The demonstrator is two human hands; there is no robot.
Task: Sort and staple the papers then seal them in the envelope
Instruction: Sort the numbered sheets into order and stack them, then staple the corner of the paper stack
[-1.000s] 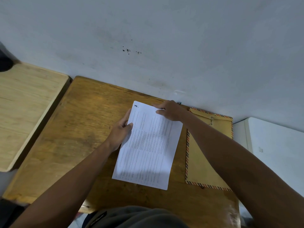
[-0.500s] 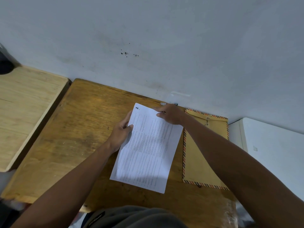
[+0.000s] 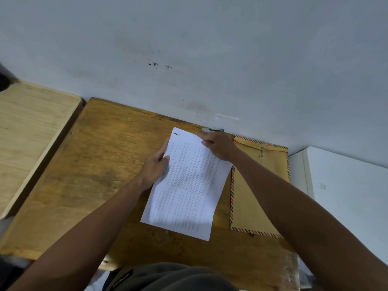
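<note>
- Head view: the papers [image 3: 189,183] lie on the desk [image 3: 88,164] between my hands, the envelope [image 3: 252,198] touching at 3 o'clock.
- My left hand [image 3: 155,166] grips their 9 o'clock edge.
- My right hand [image 3: 220,145] pinches the 1 o'clock corner; the stapler [image 3: 212,130] sits just beyond.

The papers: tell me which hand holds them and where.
Both hands hold the papers: the left hand grips the left edge near the top, the right hand pinches the top right corner.

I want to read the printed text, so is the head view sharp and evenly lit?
Head view: the papers are too small and soft to read; a shadow crosses their near end; wide-angle bending curves the desk edges; no glare; dim light darkens both arms.
</note>
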